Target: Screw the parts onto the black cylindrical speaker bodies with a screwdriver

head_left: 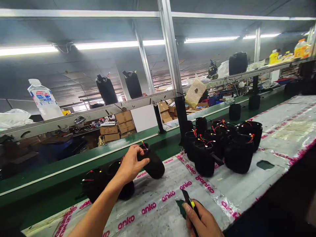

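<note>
With fingers and thumb closed on its rim, my left hand (133, 161) grips a black cylinder (155, 163) that looks fabric-covered. The cylinder is tilted, and thin wires show at its open end. My right hand (201, 219) is wrapped round a utility knife (189, 200) with a black body and a yellow slider, pointing up and away from me. Similar black cylinders (92, 186) stand beside my left forearm, partly hidden by it. To the right, a cluster of several more cylinders (204, 161) has red and other thin wires sticking out of the tops.
The bench (160, 210) is covered with white plastic sheet printed in pink, torn in spots. Behind it runs a green conveyor belt (138, 138). A metal post (170, 49) and a raised shelf rail (138, 103) carry a water bottle (45, 98) and black cylinders (107, 89).
</note>
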Demonstrator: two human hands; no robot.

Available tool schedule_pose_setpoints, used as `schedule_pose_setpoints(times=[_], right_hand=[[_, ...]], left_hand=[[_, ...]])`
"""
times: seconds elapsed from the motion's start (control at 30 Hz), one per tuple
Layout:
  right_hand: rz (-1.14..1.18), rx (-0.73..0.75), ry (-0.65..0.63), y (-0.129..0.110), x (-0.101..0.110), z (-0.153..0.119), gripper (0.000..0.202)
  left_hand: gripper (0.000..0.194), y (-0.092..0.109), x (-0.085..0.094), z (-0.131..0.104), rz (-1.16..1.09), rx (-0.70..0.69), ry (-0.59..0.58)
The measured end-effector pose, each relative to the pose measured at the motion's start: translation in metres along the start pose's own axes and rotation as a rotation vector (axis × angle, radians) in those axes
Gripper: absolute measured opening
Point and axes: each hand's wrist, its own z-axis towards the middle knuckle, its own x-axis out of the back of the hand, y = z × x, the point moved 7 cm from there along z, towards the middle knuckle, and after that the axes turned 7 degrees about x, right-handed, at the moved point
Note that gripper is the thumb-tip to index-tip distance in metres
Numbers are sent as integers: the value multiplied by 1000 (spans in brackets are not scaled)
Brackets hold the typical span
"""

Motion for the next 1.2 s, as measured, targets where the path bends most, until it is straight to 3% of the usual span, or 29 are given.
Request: schedule_pose_setpoints(times=[0.1,0.23,0.33,0.47,0.63,0.73,0.87,1.03,1.2], right_hand=[[48,-1,12,-4,1,-2,54],[46,83,52,-26,2,-11,52],[-33,208,51,-57,-2,-24,48],[-259,387,123,-94,-3,-40,46],[-583,717,164,-121,-10,-51,30],[-716,772,95,-119,-17,-46,24],[-801,737,63,-107,-20,-39,22],[-866,639,76,-84,-26,-37,21],[-860,667,141,-80,-24,-38,22]], left_hand=[[24,5,-3,-27,-187,-2,-184],[37,-1,-30,-54,-362,72,-355],[61,-2,-48,-67,-476,99,-359],[74,-2,-69,-76,-558,120,-315],[92,-6,-87,-74,-607,130,-246],[89,-8,-87,-77,-610,125,-246],[90,-18,-87,-88,-541,203,-244],[84,-28,-99,-97,-548,278,-244],[90,-28,-104,-95,-607,288,-255]])
